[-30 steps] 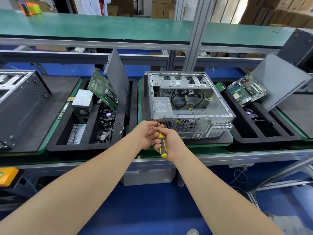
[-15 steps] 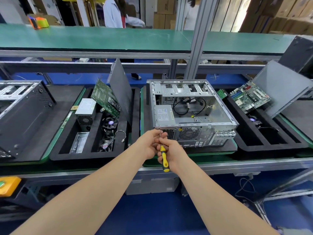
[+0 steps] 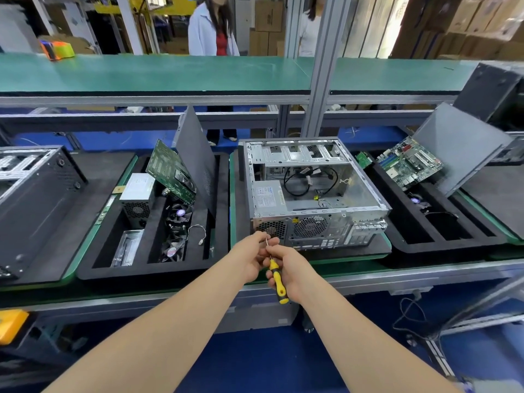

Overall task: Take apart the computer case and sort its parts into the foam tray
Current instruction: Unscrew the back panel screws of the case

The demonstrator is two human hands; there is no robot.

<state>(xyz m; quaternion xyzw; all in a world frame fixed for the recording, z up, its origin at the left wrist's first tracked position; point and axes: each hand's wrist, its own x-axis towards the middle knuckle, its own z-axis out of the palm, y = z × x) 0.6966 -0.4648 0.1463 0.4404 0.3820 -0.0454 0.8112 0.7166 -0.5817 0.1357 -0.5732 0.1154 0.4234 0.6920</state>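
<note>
Head view: right hand (image 3: 289, 272) grips screwdriver (image 3: 277, 279), left hand (image 3: 251, 259) pinches shaft (image 3: 268, 246) (case label (image 3: 265, 195) unreadable)

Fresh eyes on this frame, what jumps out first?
The opened computer case sits at bench centre, side panel off, cables bare. Directly before it the right hand grips a yellow screwdriver while the left hand pinches its shaft. Left of it, the foam tray holds a power supply, fans and a green board.
</note>
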